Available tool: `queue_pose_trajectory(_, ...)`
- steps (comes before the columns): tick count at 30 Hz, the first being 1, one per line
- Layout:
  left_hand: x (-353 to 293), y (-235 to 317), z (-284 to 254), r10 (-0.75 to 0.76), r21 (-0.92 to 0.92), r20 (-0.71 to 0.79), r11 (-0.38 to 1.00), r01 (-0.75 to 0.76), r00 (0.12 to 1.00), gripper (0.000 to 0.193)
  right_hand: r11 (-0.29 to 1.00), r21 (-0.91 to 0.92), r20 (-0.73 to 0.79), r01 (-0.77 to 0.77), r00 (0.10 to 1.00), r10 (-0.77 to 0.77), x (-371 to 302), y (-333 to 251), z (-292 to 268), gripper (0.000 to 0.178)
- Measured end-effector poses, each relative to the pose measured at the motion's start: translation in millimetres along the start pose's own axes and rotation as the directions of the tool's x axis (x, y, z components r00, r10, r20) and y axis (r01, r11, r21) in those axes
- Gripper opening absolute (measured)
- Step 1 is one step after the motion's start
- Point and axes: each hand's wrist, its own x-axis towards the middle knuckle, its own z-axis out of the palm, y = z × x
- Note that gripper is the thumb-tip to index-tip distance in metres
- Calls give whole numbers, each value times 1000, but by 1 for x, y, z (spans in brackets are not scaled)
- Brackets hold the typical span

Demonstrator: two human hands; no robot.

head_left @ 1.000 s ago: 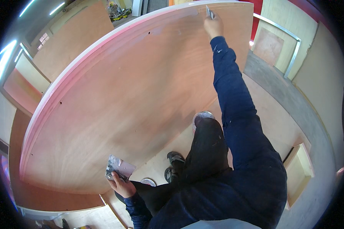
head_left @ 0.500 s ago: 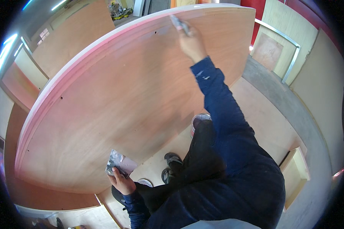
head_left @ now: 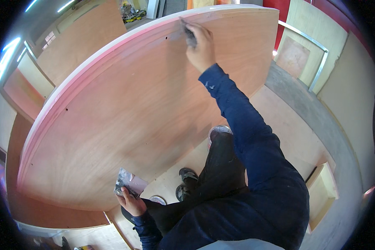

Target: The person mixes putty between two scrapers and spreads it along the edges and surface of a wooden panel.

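A large plywood panel (head_left: 125,116) with a curved top edge stands before me, pinkish along its white-capped rim. Near that rim, at the upper middle, my right hand (head_left: 202,50) grips a putty-smeared putty knife (head_left: 190,37). Its blade lies at the panel's face, just right of a small dark hole (head_left: 166,38). Low on the left, my left hand (head_left: 133,204) holds a flat scraper (head_left: 131,181) coated with grey and pinkish putty. The scraper's handle is mostly hidden by my fingers.
A round tub (head_left: 211,134) stands by my knee, partly covered by my leg. Beside my shoes is a round pale lid or can (head_left: 158,200). To the right sit an open wooden box (head_left: 323,189) and a metal frame (head_left: 318,71). More wooden boards (head_left: 81,39) stand behind the panel.
My right hand with the putty knife has moved slightly left and down along the panel, and the knife has turned. My left hand with the scraper has barely moved.
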Motion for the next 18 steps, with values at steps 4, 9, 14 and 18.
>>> queue_pose_trajectory(4,-7,19,13,-108,-161,19,981,110,994,27,908,-45,-183,-416,897,402,24,69,-31,38)
queue_pose_trajectory(9,-5,14,13,-111,-85,-23,990,109,994,26,821,-110,-55,-561,828,558,39,111,-33,37)
queue_pose_trajectory(14,-3,3,9,-140,-145,-19,980,136,990,28,862,-203,-18,-463,882,470,17,17,4,38)
queue_pose_trajectory(18,-4,12,14,-166,-208,29,963,169,986,30,936,-24,125,-350,928,350,10,3,-15,41)
